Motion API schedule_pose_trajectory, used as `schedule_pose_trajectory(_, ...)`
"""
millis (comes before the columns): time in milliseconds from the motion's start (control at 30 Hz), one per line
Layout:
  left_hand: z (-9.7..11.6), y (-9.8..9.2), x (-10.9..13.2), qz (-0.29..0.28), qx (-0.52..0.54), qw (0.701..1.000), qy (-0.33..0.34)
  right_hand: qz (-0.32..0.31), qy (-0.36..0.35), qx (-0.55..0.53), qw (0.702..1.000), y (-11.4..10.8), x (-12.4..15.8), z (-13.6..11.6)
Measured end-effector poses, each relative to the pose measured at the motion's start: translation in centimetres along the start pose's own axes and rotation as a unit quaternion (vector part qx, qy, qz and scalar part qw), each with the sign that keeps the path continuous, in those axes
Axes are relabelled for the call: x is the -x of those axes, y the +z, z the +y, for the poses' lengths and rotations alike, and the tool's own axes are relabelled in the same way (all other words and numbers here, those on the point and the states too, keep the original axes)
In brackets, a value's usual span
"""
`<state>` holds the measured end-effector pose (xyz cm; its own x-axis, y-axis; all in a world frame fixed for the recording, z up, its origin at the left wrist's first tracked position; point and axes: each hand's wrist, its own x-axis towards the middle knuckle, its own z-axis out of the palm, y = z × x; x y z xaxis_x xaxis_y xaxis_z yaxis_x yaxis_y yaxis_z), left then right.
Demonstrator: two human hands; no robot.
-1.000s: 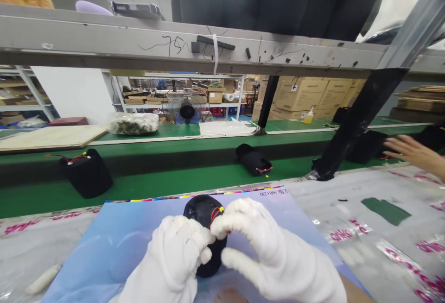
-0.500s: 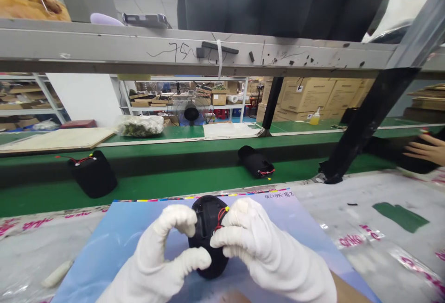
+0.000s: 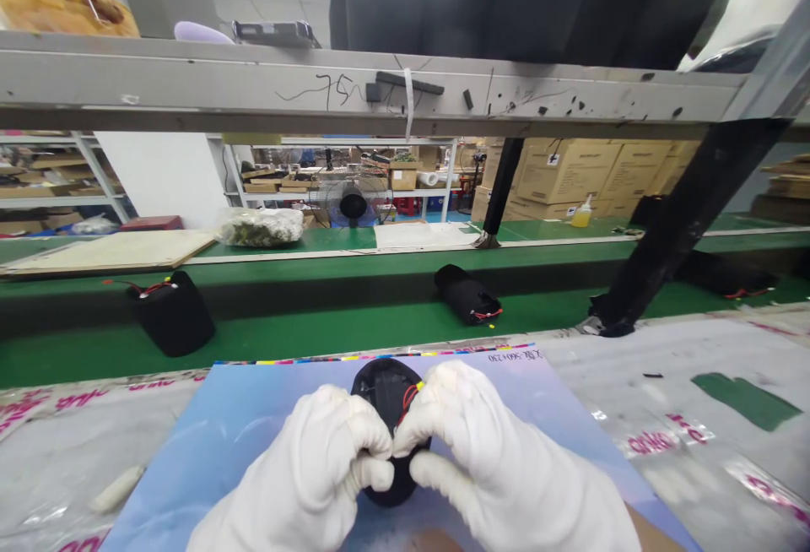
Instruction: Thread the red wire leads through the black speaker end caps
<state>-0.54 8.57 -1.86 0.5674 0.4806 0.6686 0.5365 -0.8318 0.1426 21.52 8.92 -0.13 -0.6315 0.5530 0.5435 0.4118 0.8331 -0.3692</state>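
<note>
I'm logging my left hand (image 3: 304,468) and right hand (image 3: 499,451) gripping narrowly on the black padded bundle (image 3: 386,387) over the blue sheet (image 3: 177,442), its red leads (image 3: 410,400) apparently not yet tucked in.

Cluttered workroom, seen past the fingers (image 3: 354,442)

A grey steel shelf beam (image 3: 354,88) runs crosswise above the fingers; beyond it lies a long green bench (image 3: 316,240), then a metal rack (image 3: 450,172) with a fan (image 3: 353,202) directly ahead, stacked cartons (image 3: 569,168) to the right, a white wall (image 3: 152,172) to the left.
</note>
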Motion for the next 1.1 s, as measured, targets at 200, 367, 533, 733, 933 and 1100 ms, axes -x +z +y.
schedule_pose_trajectory(200,-0.3,-0.5,0.0,0.038,0.0,0.999,-0.03,0.029,0.017,-0.03,0.999,-0.2,-0.2,0.4)
schedule_pose_trajectory(367,0.1,-0.3,0.5,0.009,0.068,0.996,-0.058,0.004,0.005,0.01,1.0,0.1,-0.1,-0.5)
schedule_pose_trajectory(533,-0.7,0.1,1.6,0.053,0.121,0.981,-0.139,0.018,-0.02,-0.017,0.999,0.2,-0.4,-0.3)
schedule_pose_trajectory(733,-2.1,-1.5,2.4,0.11,0.099,0.982,-0.119,0.017,-0.051,0.012,0.998,0.0,-0.5,0.0)
schedule_pose_trajectory(933,-1.4,-1.1,2.0,0.021,0.076,0.993,-0.093,0.02,-0.113,0.031,0.993,-0.4,-0.7,0.2)
schedule_pose_trajectory(1100,-0.4,-0.7,1.4,0.032,0.053,0.996,-0.059,0.1,-0.118,0.015,0.988,-1.8,-0.6,1.0)
